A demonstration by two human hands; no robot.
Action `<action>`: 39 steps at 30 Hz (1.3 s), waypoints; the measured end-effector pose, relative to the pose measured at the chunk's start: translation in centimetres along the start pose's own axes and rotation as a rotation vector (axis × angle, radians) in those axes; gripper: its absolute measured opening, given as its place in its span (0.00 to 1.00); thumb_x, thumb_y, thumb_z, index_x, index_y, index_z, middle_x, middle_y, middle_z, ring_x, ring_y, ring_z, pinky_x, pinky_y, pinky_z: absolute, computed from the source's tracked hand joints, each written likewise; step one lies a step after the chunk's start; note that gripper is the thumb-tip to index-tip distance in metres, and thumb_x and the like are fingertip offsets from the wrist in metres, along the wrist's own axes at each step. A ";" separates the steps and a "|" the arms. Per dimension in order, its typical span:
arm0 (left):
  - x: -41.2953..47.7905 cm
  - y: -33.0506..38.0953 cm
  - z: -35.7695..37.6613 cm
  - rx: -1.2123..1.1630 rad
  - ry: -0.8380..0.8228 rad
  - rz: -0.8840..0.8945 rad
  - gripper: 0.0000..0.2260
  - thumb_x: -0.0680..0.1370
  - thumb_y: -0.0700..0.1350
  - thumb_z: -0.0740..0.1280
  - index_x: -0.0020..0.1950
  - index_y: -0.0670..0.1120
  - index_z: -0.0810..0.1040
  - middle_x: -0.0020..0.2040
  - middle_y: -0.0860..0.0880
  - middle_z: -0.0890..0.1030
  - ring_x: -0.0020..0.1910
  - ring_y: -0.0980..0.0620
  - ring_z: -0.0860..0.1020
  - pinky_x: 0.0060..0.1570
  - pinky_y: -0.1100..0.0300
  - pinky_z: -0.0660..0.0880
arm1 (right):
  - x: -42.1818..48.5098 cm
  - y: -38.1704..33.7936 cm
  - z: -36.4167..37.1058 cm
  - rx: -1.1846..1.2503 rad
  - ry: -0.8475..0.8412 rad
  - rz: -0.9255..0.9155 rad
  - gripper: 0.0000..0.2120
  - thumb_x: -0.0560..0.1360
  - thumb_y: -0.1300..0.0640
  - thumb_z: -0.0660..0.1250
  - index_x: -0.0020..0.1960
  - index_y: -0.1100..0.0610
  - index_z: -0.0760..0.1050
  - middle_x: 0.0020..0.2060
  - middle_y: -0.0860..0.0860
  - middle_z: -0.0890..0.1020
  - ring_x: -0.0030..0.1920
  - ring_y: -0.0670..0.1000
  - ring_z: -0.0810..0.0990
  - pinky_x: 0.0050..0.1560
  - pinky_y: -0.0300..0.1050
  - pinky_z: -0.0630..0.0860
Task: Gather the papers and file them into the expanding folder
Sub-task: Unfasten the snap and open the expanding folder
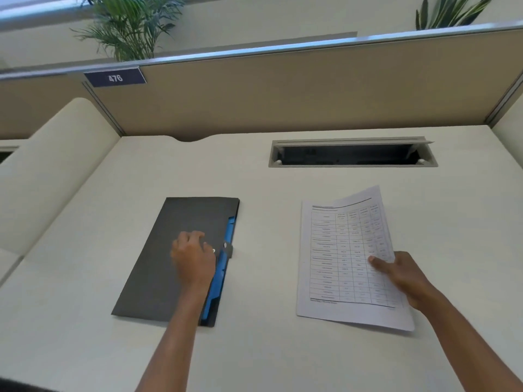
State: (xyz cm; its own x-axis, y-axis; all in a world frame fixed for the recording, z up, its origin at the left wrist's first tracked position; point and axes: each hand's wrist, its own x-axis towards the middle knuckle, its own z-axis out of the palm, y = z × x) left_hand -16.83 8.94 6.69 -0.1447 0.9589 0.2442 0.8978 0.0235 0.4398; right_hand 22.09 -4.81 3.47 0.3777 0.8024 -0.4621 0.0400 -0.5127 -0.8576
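papers in right hand — folder alongside

- Printed table on the papers: text too blurred to read.
- Folder clasp: partly hidden beneath the left hand.
- Forearms: cut off by the bottom edge.

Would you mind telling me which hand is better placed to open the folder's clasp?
Left. The left hand rests on the folder beside its clasp; the right hand grips the papers.
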 end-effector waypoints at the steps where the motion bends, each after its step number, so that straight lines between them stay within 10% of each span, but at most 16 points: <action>1: 0.1 -0.8 0.1 0.021 -0.042 -0.005 0.08 0.75 0.37 0.68 0.53 0.40 0.80 0.52 0.41 0.78 0.53 0.42 0.74 0.52 0.50 0.73 | 0.0 0.0 0.0 -0.007 0.002 0.000 0.12 0.78 0.57 0.68 0.59 0.62 0.80 0.46 0.54 0.87 0.44 0.56 0.87 0.46 0.51 0.82; 15: -1.6 -2.3 3.3 0.142 -0.237 0.042 0.20 0.72 0.60 0.70 0.52 0.45 0.76 0.54 0.45 0.74 0.54 0.44 0.73 0.52 0.49 0.70 | -0.3 -0.5 0.1 -0.039 -0.028 -0.005 0.12 0.79 0.59 0.67 0.60 0.63 0.79 0.48 0.56 0.86 0.47 0.57 0.86 0.48 0.52 0.82; 25: -2.2 -2.1 3.6 0.235 -0.300 0.288 0.11 0.75 0.39 0.69 0.55 0.50 0.80 0.54 0.45 0.74 0.51 0.44 0.76 0.44 0.48 0.72 | -0.4 -0.4 -0.1 0.013 -0.073 0.000 0.12 0.79 0.59 0.67 0.61 0.62 0.79 0.49 0.55 0.87 0.47 0.56 0.87 0.49 0.55 0.82; 34: -0.4 -1.9 2.9 0.382 -0.519 0.308 0.21 0.76 0.35 0.63 0.67 0.51 0.73 0.73 0.41 0.61 0.67 0.40 0.66 0.56 0.44 0.75 | -0.1 -0.1 0.6 0.104 -0.081 0.003 0.12 0.78 0.58 0.68 0.60 0.63 0.79 0.49 0.57 0.87 0.48 0.60 0.86 0.54 0.64 0.80; 39: 0.9 -2.6 2.6 0.362 -0.548 0.313 0.15 0.78 0.37 0.64 0.65 0.45 0.74 0.66 0.40 0.69 0.62 0.42 0.70 0.49 0.52 0.77 | 0.0 -0.3 1.0 0.118 -0.089 -0.014 0.12 0.78 0.58 0.68 0.60 0.62 0.79 0.48 0.57 0.87 0.47 0.59 0.87 0.52 0.61 0.81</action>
State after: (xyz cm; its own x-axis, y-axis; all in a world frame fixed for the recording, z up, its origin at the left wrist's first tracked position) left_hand -18.16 10.46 3.48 0.2859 0.9376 -0.1980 0.9580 -0.2745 0.0834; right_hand 21.19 -4.34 3.53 0.2941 0.8358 -0.4635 -0.0659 -0.4661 -0.8823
